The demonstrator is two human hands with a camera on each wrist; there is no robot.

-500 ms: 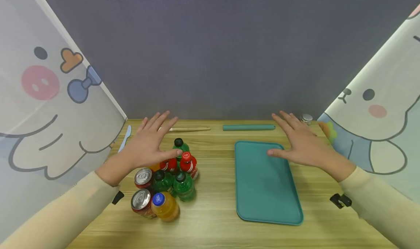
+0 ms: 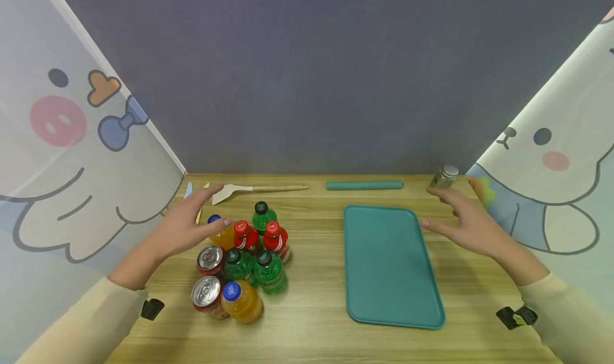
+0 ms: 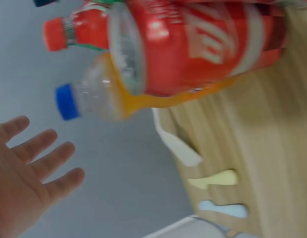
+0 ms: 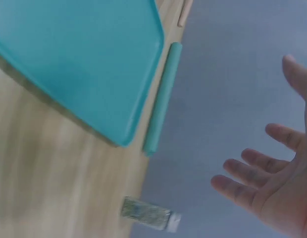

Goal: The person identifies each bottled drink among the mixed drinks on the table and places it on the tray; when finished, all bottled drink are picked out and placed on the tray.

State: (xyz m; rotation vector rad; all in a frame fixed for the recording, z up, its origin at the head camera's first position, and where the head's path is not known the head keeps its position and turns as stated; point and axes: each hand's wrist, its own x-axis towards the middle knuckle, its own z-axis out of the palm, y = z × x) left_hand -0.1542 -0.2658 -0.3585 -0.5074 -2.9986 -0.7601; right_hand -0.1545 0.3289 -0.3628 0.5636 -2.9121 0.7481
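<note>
My left hand hovers at the left, fingers spread and holding nothing. Just beside it stands a cluster of drinks: an orange drink bottle with a blue cap, two red cola bottles, green bottles, two cola cans and a nearer orange drink bottle. On the right, my right hand is held in the air, likewise empty, thumb close to the right edge of the teal tray. Beyond its fingertips is a small glass jar with a silver lid, full of greenish bits.
Along the back edge lie a white-headed spatula with a wooden handle and a teal stick. A blue knife and a yellow knife lie at the back left. A grey wall and cartoon-printed side panels enclose the wooden table.
Both hands have moved outward, apart from each other, the left uncovering the spatula head and the orange bottle. The right hand has left the space over the tray. Objects have stayed put.
</note>
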